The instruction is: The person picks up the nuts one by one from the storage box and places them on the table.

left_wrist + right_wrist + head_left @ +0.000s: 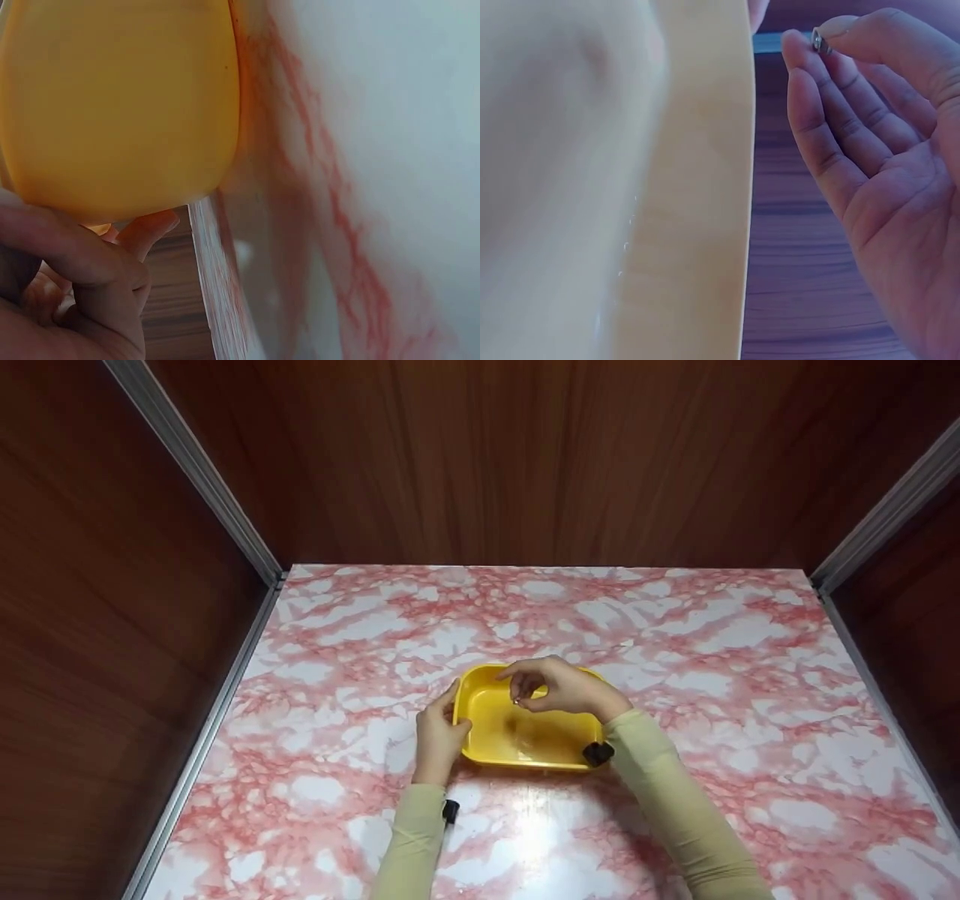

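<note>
A yellow plastic basin [491, 735] with rounded corners stands on the table. My left hand [441, 735] grips its left side, with the thumb at the rim and the other fingers along the outer wall. In the left wrist view the basin's outer wall [120, 112] is above the curled fingers. My right hand [562, 686] is over the basin, pinching a small shiny metal piece [820, 41] between thumb and fingertip. It looks like a nut or a ring; its exact kind is too small to tell. Small shiny specks [622, 259] show along the basin's inside in the right wrist view.
The tabletop [360, 660] has a red and white marbled pattern. Dark wood panels [480, 457] enclose it at the back and sides, with metal strips [202, 472] at the corners. A black wrist camera [598, 754] overlaps the basin's near right corner.
</note>
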The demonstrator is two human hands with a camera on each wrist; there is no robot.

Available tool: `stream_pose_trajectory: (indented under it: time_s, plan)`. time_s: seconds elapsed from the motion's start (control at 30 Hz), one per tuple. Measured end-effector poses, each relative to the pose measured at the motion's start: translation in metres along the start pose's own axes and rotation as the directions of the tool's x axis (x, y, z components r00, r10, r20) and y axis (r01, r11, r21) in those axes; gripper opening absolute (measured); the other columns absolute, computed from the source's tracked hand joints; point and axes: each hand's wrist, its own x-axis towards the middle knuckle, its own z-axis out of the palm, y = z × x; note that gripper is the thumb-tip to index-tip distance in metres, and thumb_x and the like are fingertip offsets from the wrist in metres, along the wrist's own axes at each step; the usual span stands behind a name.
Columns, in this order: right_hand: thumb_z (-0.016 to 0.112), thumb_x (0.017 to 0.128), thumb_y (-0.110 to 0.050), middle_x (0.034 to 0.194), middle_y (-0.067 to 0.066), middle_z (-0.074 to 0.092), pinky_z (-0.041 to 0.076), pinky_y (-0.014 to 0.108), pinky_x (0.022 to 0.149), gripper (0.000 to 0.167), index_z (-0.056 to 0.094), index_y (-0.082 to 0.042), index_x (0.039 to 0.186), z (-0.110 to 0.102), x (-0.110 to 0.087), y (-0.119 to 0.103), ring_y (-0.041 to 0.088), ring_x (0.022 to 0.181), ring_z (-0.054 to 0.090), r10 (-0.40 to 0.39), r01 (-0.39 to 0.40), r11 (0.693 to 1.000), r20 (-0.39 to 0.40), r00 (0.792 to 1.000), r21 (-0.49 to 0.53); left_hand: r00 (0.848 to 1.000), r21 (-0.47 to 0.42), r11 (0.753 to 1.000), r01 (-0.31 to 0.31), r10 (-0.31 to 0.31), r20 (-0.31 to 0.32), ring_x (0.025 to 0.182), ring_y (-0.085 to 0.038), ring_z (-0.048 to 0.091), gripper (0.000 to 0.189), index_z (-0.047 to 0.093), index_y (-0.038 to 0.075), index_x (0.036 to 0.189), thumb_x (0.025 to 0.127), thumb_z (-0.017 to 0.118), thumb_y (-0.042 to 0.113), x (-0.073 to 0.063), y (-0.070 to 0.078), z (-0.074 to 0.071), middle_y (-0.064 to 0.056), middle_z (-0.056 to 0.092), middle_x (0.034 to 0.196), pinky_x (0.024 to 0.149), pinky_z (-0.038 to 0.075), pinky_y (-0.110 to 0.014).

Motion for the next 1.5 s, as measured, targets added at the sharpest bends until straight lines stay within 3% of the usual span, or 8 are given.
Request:
stream_pose_trajectory:
  time_s: [0.4,0.6,0.77,0.97,1.2,1.5]
  plan:
    - [0.066,0.085,0.001,0.094,0.005,0.064,0.052,0.033,0.081,0.044,0.060,-0.013,0.126,-0.003,-0.008,-0.003,0.018,0.085,0.062,0.034,-0.034,0.999,-0.006,0.999,-0.003,0.999,-0.013,0.999,-0.036,0.035,-0.019,0.088,-0.029,0.067,0.068,0.055,0.001,0.133,0.068,0.063,-0.018,0.001,-0.001,0.002,-0.021,0.068,0.099,0.071,0.055,-0.032]
    - [0.064,0.084,0.007,0.095,0.015,0.065,0.052,0.042,0.083,0.045,0.058,-0.003,0.128,-0.003,-0.013,-0.007,0.029,0.087,0.062,0.042,-0.042,0.999,-0.025,0.999,0.005,0.999,-0.026,0.999,-0.045,0.045,-0.014,0.086,-0.029,0.067,0.069,0.055,0.001,0.133,0.067,0.062,-0.018,0.000,-0.001,0.001,-0.021,0.068,0.098,0.069,0.055,-0.030]
    - [0.062,0.083,0.012,0.095,0.024,0.063,0.051,0.048,0.084,0.045,0.056,0.004,0.127,-0.005,-0.020,-0.028,0.037,0.088,0.061,0.036,-0.035,0.999,-0.028,0.999,0.027,0.999,-0.006,0.999,-0.035,0.035,-0.016,0.082,-0.023,0.066,0.070,0.056,0.004,0.133,0.068,0.063,-0.018,-0.001,0.000,0.000,-0.016,0.069,0.094,0.065,0.055,-0.029]
    - [0.062,0.084,0.010,0.095,0.023,0.062,0.050,0.046,0.085,0.043,0.057,0.002,0.126,-0.008,-0.029,-0.044,0.036,0.088,0.060,0.062,-0.061,0.998,-0.030,0.998,0.019,0.999,-0.012,1.000,-0.028,0.028,-0.023,0.085,-0.024,0.067,0.069,0.057,0.004,0.132,0.067,0.063,-0.019,-0.001,0.000,0.001,-0.017,0.069,0.097,0.068,0.055,-0.030]
    - [0.063,0.084,0.008,0.096,0.021,0.062,0.050,0.044,0.087,0.044,0.057,-0.001,0.127,-0.008,-0.038,-0.047,0.033,0.089,0.060,0.104,-0.104,0.995,-0.045,0.994,-0.007,1.000,-0.002,1.000,-0.015,0.015,-0.015,0.088,-0.023,0.067,0.070,0.055,0.005,0.134,0.068,0.064,-0.018,-0.001,0.001,0.000,-0.017,0.069,0.099,0.070,0.055,-0.029]
    - [0.063,0.084,0.009,0.095,0.021,0.063,0.050,0.043,0.087,0.046,0.055,0.000,0.129,-0.009,-0.047,-0.044,0.033,0.089,0.060,0.086,-0.086,0.996,-0.037,0.996,0.006,0.999,0.003,1.000,-0.030,0.030,-0.026,0.084,-0.023,0.067,0.070,0.056,0.004,0.133,0.067,0.064,-0.017,-0.001,-0.001,0.001,-0.016,0.069,0.096,0.069,0.055,-0.029]
